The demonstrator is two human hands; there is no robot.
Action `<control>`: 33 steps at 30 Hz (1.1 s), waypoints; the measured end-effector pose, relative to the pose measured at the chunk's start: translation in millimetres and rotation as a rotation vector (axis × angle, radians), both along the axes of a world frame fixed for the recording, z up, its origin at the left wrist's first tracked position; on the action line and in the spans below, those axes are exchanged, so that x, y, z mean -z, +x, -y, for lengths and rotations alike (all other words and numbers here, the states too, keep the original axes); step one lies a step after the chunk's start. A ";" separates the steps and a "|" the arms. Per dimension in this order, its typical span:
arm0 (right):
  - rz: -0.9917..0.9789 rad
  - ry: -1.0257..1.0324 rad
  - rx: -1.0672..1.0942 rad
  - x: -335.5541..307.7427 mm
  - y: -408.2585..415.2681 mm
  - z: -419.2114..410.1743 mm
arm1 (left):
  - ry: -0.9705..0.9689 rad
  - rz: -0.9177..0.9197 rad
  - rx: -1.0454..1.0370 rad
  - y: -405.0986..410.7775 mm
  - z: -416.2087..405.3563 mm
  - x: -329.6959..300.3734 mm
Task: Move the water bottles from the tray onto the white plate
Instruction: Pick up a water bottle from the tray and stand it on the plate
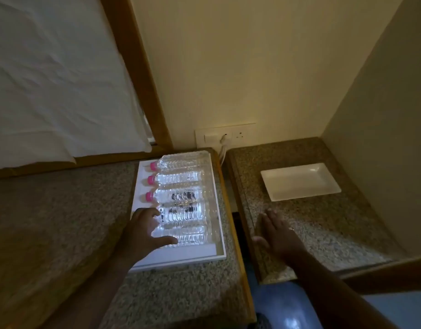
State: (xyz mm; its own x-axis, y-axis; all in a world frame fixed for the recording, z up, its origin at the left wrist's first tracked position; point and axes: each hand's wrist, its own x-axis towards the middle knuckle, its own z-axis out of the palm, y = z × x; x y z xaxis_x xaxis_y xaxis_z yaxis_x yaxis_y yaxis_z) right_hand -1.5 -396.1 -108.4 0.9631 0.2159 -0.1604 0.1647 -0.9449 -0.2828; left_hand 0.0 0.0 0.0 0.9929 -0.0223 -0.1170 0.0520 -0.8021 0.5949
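Five water bottles (181,198) lie side by side in the tray (143,184), the nearest two under the spread left hand (145,231). The right hand (279,236) rests flat, fingers together, on the other tabletop (323,224), the white plate (299,181) bare beyond its fingertips.

Hotel-type bedroom, prob.: bed w/ white sheet (50,67) in wood frame (135,74), speckled granite counters (311,224), wall switch/socket plate (224,136) w/ plug, cream walls (228,55), dim light.
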 end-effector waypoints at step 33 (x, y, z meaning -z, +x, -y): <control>0.028 -0.018 0.067 6.1 -22.1 45.1 | -0.486 0.086 -0.204 15.3 128.1 -102.5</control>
State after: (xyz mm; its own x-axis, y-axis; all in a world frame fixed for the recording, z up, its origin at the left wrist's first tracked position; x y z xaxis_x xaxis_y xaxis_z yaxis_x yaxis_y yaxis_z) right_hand -23.7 -441.2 -114.5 0.9795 0.1481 -0.1368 0.1084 -0.9590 -0.2619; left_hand 15.3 -128.1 102.5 0.9882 0.1411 -0.0591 0.1129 -0.4116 0.9043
